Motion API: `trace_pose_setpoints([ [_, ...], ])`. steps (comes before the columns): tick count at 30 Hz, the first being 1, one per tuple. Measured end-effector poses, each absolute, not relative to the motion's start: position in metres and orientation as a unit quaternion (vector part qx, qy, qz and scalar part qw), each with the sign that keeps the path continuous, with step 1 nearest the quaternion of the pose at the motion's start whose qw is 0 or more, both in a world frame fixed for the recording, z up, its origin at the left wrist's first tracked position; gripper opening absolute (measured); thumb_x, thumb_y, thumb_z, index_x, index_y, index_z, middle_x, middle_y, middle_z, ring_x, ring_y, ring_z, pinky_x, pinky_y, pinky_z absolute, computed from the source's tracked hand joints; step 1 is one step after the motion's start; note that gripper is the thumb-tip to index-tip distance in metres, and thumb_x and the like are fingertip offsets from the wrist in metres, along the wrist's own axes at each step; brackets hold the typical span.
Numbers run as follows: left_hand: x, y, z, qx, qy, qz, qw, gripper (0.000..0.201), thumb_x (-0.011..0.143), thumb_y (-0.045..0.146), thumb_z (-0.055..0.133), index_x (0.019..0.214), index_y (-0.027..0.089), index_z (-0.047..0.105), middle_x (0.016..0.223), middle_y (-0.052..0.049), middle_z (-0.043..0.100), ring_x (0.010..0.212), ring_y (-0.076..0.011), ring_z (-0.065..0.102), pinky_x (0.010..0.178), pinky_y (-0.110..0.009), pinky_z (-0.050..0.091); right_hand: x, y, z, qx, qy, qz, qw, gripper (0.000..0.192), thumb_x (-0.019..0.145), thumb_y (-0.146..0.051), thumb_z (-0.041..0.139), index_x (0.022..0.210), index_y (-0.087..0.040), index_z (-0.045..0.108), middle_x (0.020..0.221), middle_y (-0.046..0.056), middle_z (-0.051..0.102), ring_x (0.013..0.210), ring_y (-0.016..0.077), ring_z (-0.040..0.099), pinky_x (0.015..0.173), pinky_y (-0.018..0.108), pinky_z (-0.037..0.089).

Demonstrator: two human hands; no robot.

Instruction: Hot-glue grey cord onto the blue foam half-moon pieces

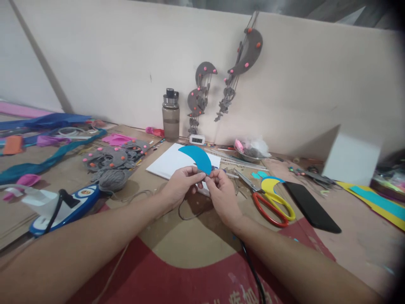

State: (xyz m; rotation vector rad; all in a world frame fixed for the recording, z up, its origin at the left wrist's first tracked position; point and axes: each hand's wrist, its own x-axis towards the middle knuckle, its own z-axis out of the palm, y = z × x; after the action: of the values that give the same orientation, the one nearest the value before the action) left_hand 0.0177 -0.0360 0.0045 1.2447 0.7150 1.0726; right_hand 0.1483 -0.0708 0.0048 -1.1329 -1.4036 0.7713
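Note:
A blue crescent-moon cutout [199, 157] rises from between my hands, its lower tip at my fingertips. My left hand [183, 182] is closed, thumb and fingers pinched at that tip. Pressed close beside it, my right hand [220, 192] is also closed in a pinch on the same end. A thin dark cord [186, 218] hangs in a loop below the hands; its upper ends are hidden by the fingers. Behind the crescent lies a white board [164, 162]. Scissors with red and yellow handles [268, 207] rest to the right of my right hand.
A black phone [313, 207] lies beyond the scissors. At left are a blue-and-white glue gun [85, 200], grey yarn [114, 180] and dotted grey crescents [107, 158]. A water bottle [171, 120] and small clock [197, 139] stand at the wall, where grey crescent garlands [251, 52] hang.

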Motion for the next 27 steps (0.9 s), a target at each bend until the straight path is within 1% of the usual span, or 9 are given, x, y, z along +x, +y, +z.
trace_pose_setpoints([
  [6,0.0184,-0.0358,0.0045,0.536,0.300,0.476,0.629,0.026,0.072,0.036,0.068,0.073,0.015,0.052,0.060,0.003,0.055,0.052,-0.0061,0.051,0.043,-0.016,0.034,0.1479,-0.0705,0.0058,-0.479,-0.595,0.328,0.556,0.014,0.081,-0.033,0.053,0.078,-0.020,0.047,0.063,-0.005,0.048,0.056,0.0093,0.042,0.052,0.022,0.033],
  [14,0.0174,-0.0353,0.0033,0.549,0.296,0.470,0.624,0.026,0.074,0.035,0.066,0.074,0.015,0.051,0.059,0.002,0.056,0.050,-0.0058,0.049,0.043,-0.016,0.033,0.1478,-0.0705,0.0054,-0.486,-0.585,0.330,0.560,0.015,0.080,-0.033,0.054,0.077,-0.020,0.046,0.061,-0.006,0.046,0.052,0.0087,0.039,0.050,0.022,0.031],
  [19,0.0176,-0.0343,0.0017,0.551,0.307,0.466,0.621,0.026,0.074,0.036,0.066,0.074,0.015,0.050,0.059,0.002,0.057,0.046,-0.0045,0.046,0.043,-0.016,0.032,0.1482,-0.0712,0.0064,-0.482,-0.593,0.325,0.557,0.013,0.080,-0.031,0.053,0.077,-0.020,0.046,0.062,-0.006,0.047,0.055,0.0091,0.041,0.052,0.022,0.032],
  [27,0.0174,-0.0341,0.0019,0.553,0.307,0.471,0.615,0.026,0.073,0.036,0.066,0.073,0.015,0.050,0.058,0.002,0.057,0.046,-0.0049,0.046,0.042,-0.016,0.031,0.1489,-0.0702,0.0054,-0.473,-0.599,0.328,0.557,0.012,0.081,-0.031,0.052,0.078,-0.020,0.047,0.062,-0.006,0.048,0.057,0.0099,0.043,0.055,0.023,0.033],
])
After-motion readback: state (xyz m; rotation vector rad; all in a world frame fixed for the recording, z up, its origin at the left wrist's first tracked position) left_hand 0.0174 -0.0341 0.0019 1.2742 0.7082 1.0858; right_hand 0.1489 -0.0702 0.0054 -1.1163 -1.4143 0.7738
